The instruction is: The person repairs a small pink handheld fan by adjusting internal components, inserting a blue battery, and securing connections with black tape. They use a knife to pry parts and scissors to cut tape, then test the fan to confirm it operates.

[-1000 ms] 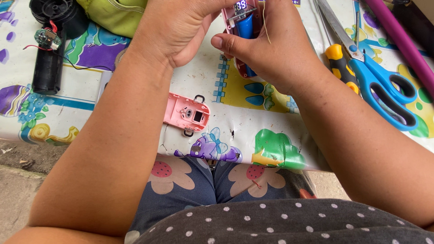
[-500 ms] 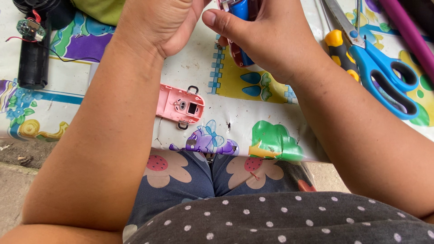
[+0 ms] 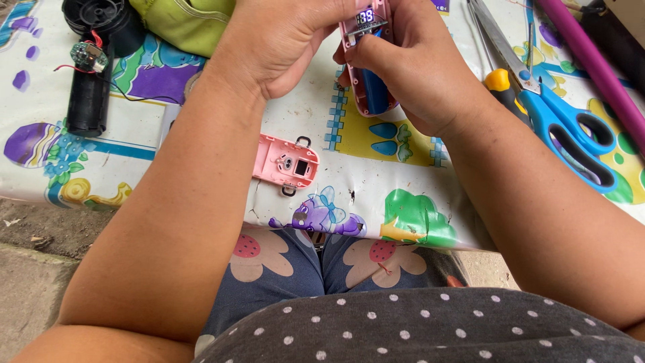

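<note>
Both hands hold a small opened pink device [image 3: 369, 74] above the table, with a blue cell inside it and a lit blue display at its top end. My left hand [image 3: 289, 40] grips its upper left side. My right hand [image 3: 410, 67] wraps around its right side, thumb pressed across the pink casing. A separate pink cover [image 3: 285, 163] with two small loops lies flat on the patterned tablecloth [image 3: 376, 202], just below and left of the hands, partly behind my left forearm.
Blue-handled scissors [image 3: 564, 134] and a yellow-handled tool [image 3: 500, 84] lie at the right, beside a purple rod [image 3: 591, 60]. At the left lie a black cylinder [image 3: 87, 101] with a small round circuit board [image 3: 89, 56], a black round part [image 3: 101, 17], and green cloth [image 3: 185, 23].
The view has shifted so the hands and device sit lower in the frame. The lit display now shows at the device's top. The pink cover stays on the table.
</note>
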